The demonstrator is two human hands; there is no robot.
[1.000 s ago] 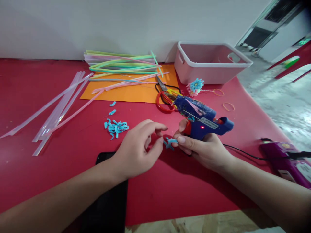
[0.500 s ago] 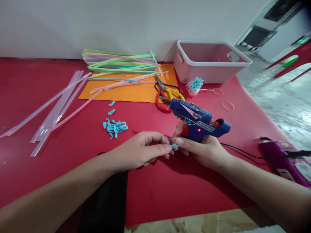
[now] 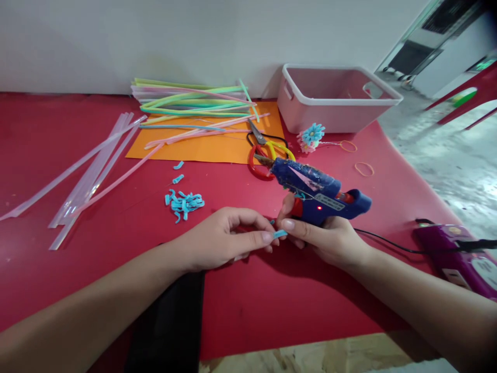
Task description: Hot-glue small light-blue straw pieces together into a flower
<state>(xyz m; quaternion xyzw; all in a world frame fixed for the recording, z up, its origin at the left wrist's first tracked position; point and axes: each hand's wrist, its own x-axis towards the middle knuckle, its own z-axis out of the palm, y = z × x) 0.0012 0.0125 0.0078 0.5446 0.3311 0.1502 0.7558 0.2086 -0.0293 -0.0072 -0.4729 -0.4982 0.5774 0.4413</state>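
My left hand [image 3: 233, 237] pinches a short light-blue fuzzy piece [image 3: 280, 234] between thumb and fingers. My right hand [image 3: 330, 241] is wrapped round a blue glue gun [image 3: 324, 194], its nozzle pointing up and left, a red light lit on its side. The right thumb tip is close to the blue piece's right end. A pile of light-blue fuzzy pieces [image 3: 186, 203] lies left of the gun, with two loose pieces just above it. Scissors [image 3: 259, 135] with red and yellow handles lie behind the nozzle.
Coloured fuzzy stems [image 3: 198, 103] lie at the back, partly on an orange sheet [image 3: 182, 150]. Clear plastic strips [image 3: 93, 168] are at left. A pink bin [image 3: 334, 116] and a small flower [image 3: 312, 135] sit at back right. A purple box [image 3: 454, 254] and black object [image 3: 166, 321] are nearer.
The glue gun has shifted very slightly to the right. More of the blue piece shows between my hands, and my left hand is slightly higher.
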